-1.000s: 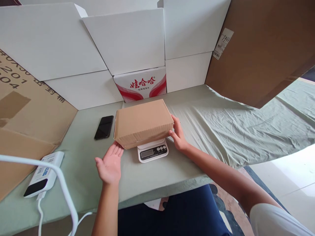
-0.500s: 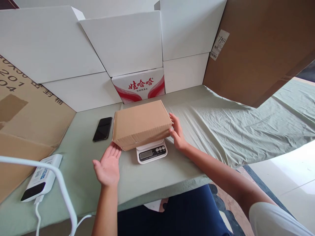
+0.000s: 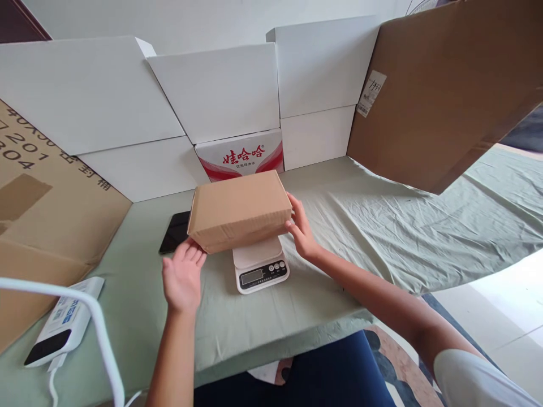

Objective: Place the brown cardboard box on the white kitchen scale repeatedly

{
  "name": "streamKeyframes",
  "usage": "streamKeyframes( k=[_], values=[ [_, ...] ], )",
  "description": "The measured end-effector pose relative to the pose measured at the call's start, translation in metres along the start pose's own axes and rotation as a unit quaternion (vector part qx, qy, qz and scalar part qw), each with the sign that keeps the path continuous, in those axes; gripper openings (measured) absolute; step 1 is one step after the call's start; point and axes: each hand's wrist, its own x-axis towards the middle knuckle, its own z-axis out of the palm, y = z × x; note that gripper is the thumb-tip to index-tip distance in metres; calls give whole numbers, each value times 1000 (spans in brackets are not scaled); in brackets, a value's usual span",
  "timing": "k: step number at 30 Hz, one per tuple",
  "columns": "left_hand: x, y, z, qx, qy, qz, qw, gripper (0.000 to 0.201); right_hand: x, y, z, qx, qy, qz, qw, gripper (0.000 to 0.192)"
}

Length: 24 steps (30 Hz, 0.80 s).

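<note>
A closed brown cardboard box [image 3: 240, 209] is held between both hands, raised a little above a small white kitchen scale [image 3: 259, 264]. My left hand [image 3: 183, 274] presses its fingertips under the box's near left corner. Flat against the box's right end lies my right hand [image 3: 300, 229]. The scale's platform and dark display show in front of the box. A black phone [image 3: 175, 232] lies on the cloth, partly hidden behind the box's left side.
A pale green cloth [image 3: 382, 226] covers the table. White cartons [image 3: 220, 90] and one with red print [image 3: 242, 154] line the back. Brown cardboard sheets [image 3: 445, 85] stand at right and left. A white power bank [image 3: 61, 328] with cable lies near left.
The box has come up off the scale and shifted slightly left and back. My left hand turned from palm-up to gripping the box's near left corner. The view tilted up a little.
</note>
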Motion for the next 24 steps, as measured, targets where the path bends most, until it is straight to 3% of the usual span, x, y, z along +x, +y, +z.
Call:
streamKeyframes(
  k=[3, 8, 12, 20, 24],
  values=[
    [43, -8, 18, -10, -7, 15, 1000, 77, 34, 16, 14, -10, 16, -13, 1000, 85],
    [94, -54, 33, -15, 22, -2, 1000, 71, 72, 60, 40, -30, 67, 12, 997, 92],
    [100, -74, 24, -22, 24, -33, 999, 70, 75, 77, 43, -22, 41, 10, 999, 92],
    [100, -75, 22, -13, 15, -38, 999, 76, 76, 84, 40, -18, 29, 38, 999, 87],
    [103, -68, 9, 16, 70, -4, 997, 75, 76, 95, 29, -18, 69, 75, 995, 82]
  ],
)
